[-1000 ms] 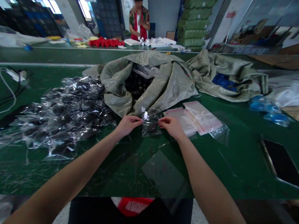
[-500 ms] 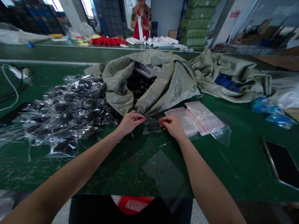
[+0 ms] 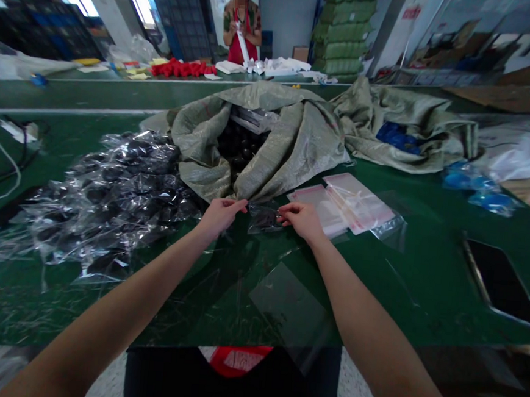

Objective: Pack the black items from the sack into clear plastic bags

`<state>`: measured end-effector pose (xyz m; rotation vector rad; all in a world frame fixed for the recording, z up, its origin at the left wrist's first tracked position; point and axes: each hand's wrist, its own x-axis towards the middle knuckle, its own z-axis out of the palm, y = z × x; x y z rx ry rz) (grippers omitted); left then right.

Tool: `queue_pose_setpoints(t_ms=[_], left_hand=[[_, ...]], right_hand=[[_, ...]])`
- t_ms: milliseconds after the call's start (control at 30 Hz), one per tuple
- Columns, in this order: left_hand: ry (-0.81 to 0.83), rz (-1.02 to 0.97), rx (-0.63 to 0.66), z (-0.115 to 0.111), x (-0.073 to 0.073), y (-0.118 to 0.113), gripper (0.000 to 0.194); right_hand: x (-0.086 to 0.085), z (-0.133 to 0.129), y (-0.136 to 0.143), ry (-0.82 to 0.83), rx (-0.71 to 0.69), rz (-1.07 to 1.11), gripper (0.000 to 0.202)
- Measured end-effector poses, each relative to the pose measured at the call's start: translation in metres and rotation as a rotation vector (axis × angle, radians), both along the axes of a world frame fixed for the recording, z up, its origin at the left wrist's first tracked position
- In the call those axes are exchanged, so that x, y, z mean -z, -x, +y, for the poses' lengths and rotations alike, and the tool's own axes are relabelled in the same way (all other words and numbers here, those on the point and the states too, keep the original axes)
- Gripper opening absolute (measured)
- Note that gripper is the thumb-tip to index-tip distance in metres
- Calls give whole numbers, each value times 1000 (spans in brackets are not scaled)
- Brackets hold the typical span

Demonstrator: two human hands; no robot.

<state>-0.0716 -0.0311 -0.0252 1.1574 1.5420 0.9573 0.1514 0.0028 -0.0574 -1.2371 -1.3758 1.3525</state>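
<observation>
A small clear plastic bag (image 3: 263,219) with something dark in it lies between my hands, in front of the sack. My right hand (image 3: 304,219) pinches the bag's right edge. Just off the bag's left edge, my left hand (image 3: 220,215) has thumb and fingers pressed together; whatever is between them is too small to make out. To the left lies a heap of filled clear bags (image 3: 118,196) with dark round contents. The grey-green woven sack (image 3: 296,146) gapes open, showing black round pieces (image 3: 241,149) inside. Flat clear bags (image 3: 359,203) are stacked beside my right hand.
A phone (image 3: 501,279) lies at the right on the green table (image 3: 389,312). Another woven sack (image 3: 418,113) holds blue items, with blue bagged pieces (image 3: 492,198) nearby. A power strip and cable (image 3: 20,130) lie at left. Across the table a person (image 3: 242,28) handles a white strip.
My left hand has drawn slightly left, leaving a small gap from the bag's left edge. My right hand stays at the bag's right side. The whole view has shifted a little.
</observation>
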Motion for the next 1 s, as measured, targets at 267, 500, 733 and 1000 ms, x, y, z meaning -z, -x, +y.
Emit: queue_pose_setpoints(t_ms=[267,500,733,1000], left_hand=[[358,-405,56,8,-20,-7,27],[227,-385,174,-1,-7,0,25],[80,-134,195,-14,11,-2,33],[65,-8,184,-18,11,-5,36]], right_hand=[[-1,-1,0,-16,2,-2,11],[-3,-1,0,30,35,-12,14],[-2,0,-1,66,36,53,13],[-17,-1,-5,236,82,116,8]])
